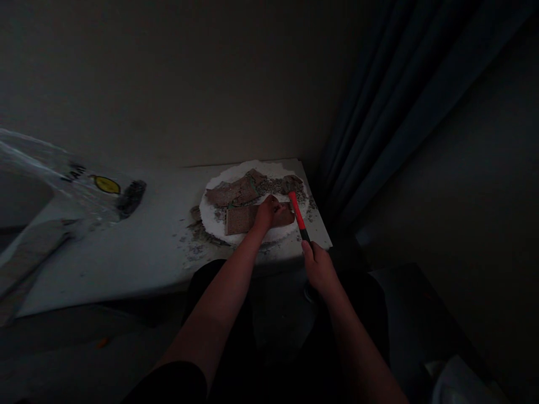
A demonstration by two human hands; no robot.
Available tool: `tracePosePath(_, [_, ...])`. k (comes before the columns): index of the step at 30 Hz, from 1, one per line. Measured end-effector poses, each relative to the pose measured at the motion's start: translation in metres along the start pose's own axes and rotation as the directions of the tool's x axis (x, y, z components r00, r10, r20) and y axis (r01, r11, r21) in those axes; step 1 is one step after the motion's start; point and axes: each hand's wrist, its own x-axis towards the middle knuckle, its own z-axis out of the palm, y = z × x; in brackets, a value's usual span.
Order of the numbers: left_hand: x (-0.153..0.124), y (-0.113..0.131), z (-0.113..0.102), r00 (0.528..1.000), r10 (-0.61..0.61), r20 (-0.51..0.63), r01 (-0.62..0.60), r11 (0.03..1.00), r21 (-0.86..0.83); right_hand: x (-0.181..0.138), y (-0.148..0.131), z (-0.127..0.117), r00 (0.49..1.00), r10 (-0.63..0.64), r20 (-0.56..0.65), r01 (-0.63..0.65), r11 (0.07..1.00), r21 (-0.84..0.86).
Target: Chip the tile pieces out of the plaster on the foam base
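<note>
My right hand [320, 268] is wrapped around the black grip of a hammer [297, 211] with a red handle. Its dim head lies at the far right of a white, rough-edged round slab [214, 224], among crumbled bits. My left hand [266, 213] rests over a flat reddish-brown textured piece [241, 220] on that slab. Its fingers are curled together near the piece's right part; what they pinch, if anything, is too small and dark to make out. Behind lies another broken brown piece [233, 192], cracked, beside grey-brown crumbs [273, 186].
The white table [138, 258] carries scattered debris left of the slab. A clear plastic bag [90, 182] with a yellow print and dark contents stands at left, near a pale flat sheet [31, 252]. A dark curtain [379, 112] hangs at right beside the table's edge.
</note>
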Motion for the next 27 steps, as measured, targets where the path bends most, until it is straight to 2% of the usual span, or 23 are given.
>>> tracePosePath(4, [-0.0005,-0.0003,0.0001,1.000,-0.010,0.008,0.010,1.000,-0.011,-0.0029,0.0004,0.0028,0.999,0.021,0.030,-0.020,1.000,-0.009])
tracePosePath(9, [-0.0004,-0.0016,0.0013,1.000,-0.015,-0.013,0.015,1.000,-0.004,-0.0029,0.0009,0.0008,1.000,-0.014,-0.020,0.014,1.000,0.015])
tracePosePath(14, [0.0004,0.0006,-0.0009,0.999,-0.037,0.019,0.037,0.999,0.001,-0.0041,0.0031,-0.0008,1.000,0.019,0.008,-0.019,1.000,0.003])
tracePosePath(18, [-0.0004,0.0015,-0.0014,1.000,-0.017,-0.002,0.017,0.999,-0.030,-0.0053,0.0029,-0.0019,0.999,-0.014,-0.048,0.016,0.999,0.028])
tracePosePath(23, [-0.0006,0.0019,-0.0007,1.000,-0.017,-0.004,0.017,1.000,-0.023,-0.0034,0.0044,0.0026,1.000,0.024,-0.005,-0.024,1.000,0.017])
tracePosePath(27, [-0.0004,0.0024,-0.0003,1.000,-0.023,-0.014,0.022,1.000,-0.022,-0.0029,0.0040,0.0024,0.999,-0.008,-0.036,0.008,1.000,0.015])
